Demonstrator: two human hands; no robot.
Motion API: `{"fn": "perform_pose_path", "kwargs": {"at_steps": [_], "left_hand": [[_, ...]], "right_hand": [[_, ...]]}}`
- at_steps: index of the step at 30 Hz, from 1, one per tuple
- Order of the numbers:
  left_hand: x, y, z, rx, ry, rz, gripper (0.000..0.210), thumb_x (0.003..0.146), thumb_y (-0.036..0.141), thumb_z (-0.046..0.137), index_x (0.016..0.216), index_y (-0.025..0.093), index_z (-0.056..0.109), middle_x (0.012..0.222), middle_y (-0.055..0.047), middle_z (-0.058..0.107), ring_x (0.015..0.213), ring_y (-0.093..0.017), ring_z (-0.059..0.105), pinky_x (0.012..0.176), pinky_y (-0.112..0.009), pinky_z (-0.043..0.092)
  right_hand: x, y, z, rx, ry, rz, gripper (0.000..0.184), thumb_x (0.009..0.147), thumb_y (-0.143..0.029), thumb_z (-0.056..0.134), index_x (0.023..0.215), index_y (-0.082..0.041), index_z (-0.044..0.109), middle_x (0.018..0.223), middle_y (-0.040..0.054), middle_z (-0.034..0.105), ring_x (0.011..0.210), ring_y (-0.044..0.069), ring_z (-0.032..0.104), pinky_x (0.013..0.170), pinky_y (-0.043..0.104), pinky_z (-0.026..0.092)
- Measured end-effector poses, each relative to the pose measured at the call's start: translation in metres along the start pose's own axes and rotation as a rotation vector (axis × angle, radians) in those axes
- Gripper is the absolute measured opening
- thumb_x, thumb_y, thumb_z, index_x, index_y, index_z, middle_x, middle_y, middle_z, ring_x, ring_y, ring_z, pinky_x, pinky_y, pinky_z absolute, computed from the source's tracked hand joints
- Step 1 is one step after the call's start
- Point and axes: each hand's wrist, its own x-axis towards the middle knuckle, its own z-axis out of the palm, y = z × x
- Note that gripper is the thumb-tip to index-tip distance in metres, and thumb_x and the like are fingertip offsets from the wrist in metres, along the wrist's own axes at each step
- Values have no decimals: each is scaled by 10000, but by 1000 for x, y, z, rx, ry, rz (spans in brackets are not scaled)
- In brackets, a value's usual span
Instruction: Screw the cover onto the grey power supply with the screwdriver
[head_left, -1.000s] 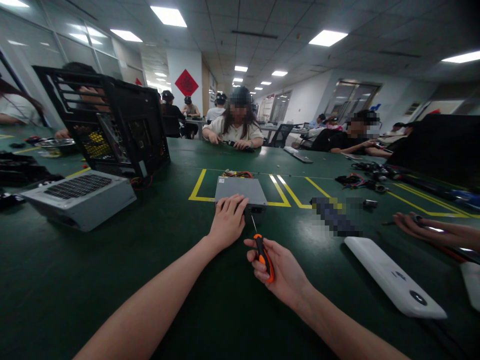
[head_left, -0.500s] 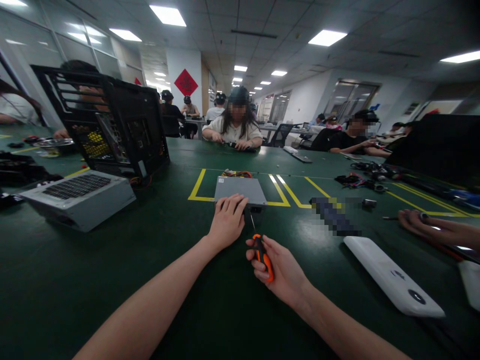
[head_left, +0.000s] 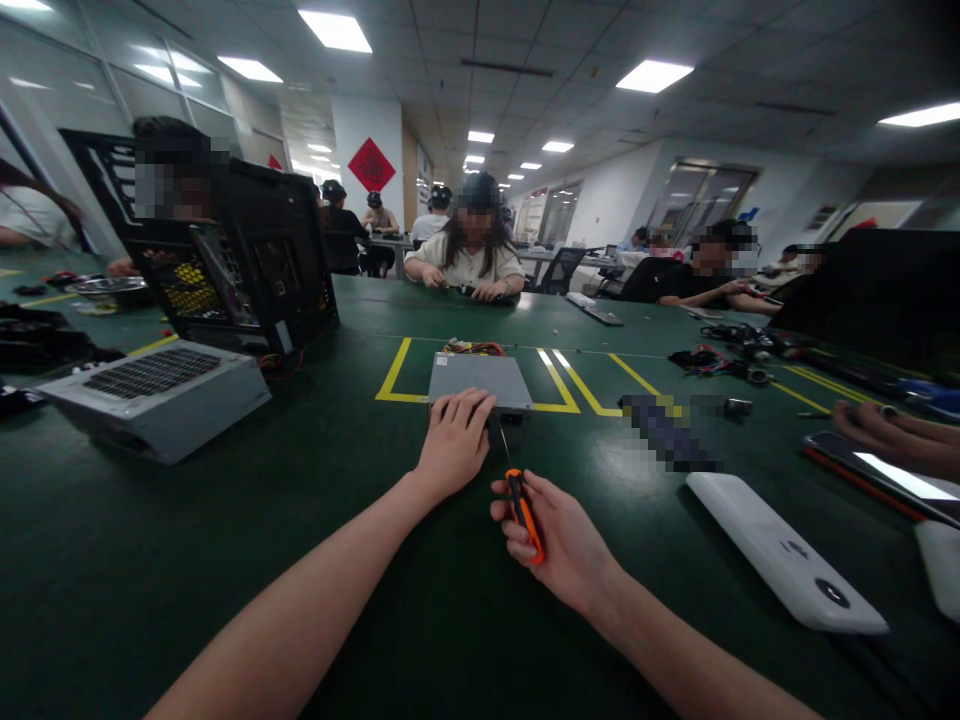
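Rolling screwdriver (head_left: 527, 518) slightly versus a second ago, gripping it in right hand (head_left: 566, 530), steadying power supply (head_left: 480, 374) under left hand's (head_left: 454, 442) narrowly spread fingers, likely mid-screwdriving, so keep pressure straight.

Matt metal power supply (head_left: 484, 373), plastic screwdriver handle (head_left: 523, 508), smooth glossy tabletop (head_left: 360, 440).

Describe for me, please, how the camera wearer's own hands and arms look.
The left grip and the right grip are human hands, five-fingered and without gloves. The left forearm and right forearm taper toward the wrists; no sleeves show on either. I see no watch, bracelet, cable or marking.
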Motion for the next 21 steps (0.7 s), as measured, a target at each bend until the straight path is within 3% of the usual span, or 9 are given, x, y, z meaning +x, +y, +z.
{"fn": "perform_pose_path", "kwargs": {"at_steps": [4, 8, 14, 17, 21], "left_hand": [[0, 0, 0, -14, -6, -3, 421, 804, 166, 447, 1225, 180, 432, 1245, -93, 484, 1195, -220, 387, 1004, -401, 259], [0, 0, 0, -22, -7, -3, 415, 812, 165, 435, 1227, 180, 429, 1244, -96, 482, 1200, -225, 383, 999, -408, 260], [0, 0, 0, -23, -3, -9, 419, 806, 160, 443, 1224, 184, 435, 1240, -96, 485, 1192, -228, 391, 998, -408, 262], [1, 1, 0, -22, -2, -10, 423, 802, 155, 443, 1224, 185, 437, 1241, -99, 485, 1185, -233, 399, 991, -415, 269], [1, 1, 0, -15, 3, -12, 427, 800, 156, 448, 1225, 193, 438, 1233, -99, 490, 1184, -233, 402, 987, -414, 277]], "right_hand": [[-2, 0, 2, 1, 8, 14, 263, 865, -278, 357, 940, -90, 524, 649, 48, 542, 471, 63, 435, 406, 149, 328], [-5, 2, 3, -20, 66, 34, 209, 851, -323, 431, 923, -142, 510, 696, 42, 569, 484, 56, 468, 425, 136, 356], [-3, 2, 1, 27, -13, -1, 247, 868, -365, 376, 865, -153, 503, 662, 40, 569, 356, 16, 303, 338, 128, 204], [-3, 1, 1, 27, -45, 10, 302, 874, -343, 335, 947, -117, 522, 649, 55, 557, 401, 50, 370, 364, 153, 262], [-4, 1, 3, 6, 6, 22, 238, 857, -279, 386, 975, -121, 519, 671, 50, 556, 475, 69, 451, 428, 163, 350]]}}
